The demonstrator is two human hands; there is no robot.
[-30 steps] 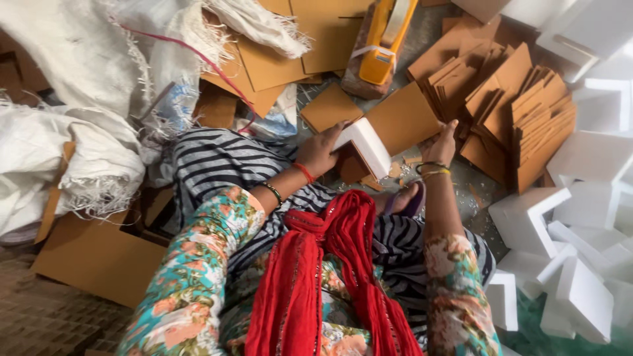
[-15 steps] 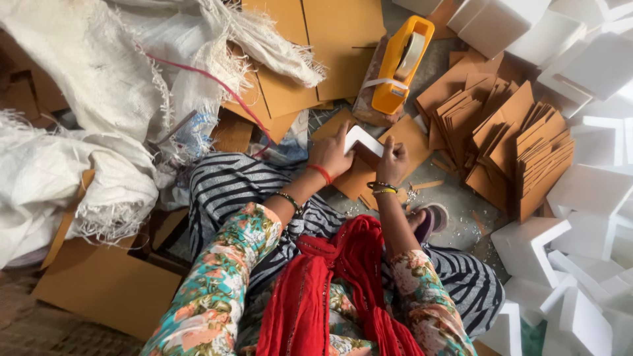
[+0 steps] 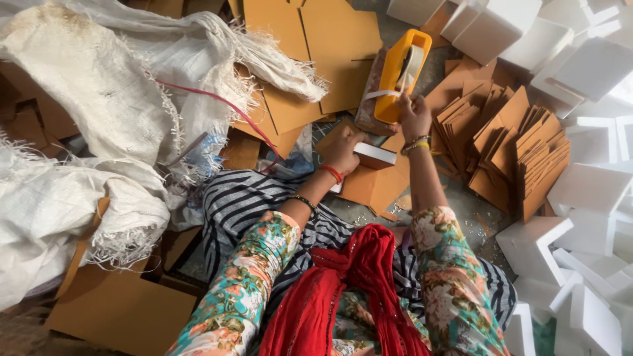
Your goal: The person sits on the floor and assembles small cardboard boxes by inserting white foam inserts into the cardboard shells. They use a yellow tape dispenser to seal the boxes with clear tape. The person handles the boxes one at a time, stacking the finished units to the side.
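Observation:
My left hand (image 3: 343, 150) grips a white foam corner piece (image 3: 373, 156) with a brown cardboard face, held just above a flat cardboard sheet (image 3: 370, 186) on the floor. My right hand (image 3: 414, 116) reaches forward and pinches the free end of the tape at a yellow tape dispenser (image 3: 399, 74), which stands on a dark block. Both arms wear floral sleeves with bangles at the wrists. A red scarf (image 3: 343, 290) hangs over my lap.
Stacks of small brown cardboard pieces (image 3: 521, 151) lie at right. White foam corner pieces (image 3: 580, 198) are piled along the right side and top right. Large cardboard sheets (image 3: 310, 46) lie ahead. White woven sacks (image 3: 86, 132) fill the left. A cardboard box (image 3: 125, 310) sits at lower left.
My right hand has left the foam piece and moved forward to the tape dispenser. My left hand keeps the foam piece and has turned it flatter. The view has shifted forward.

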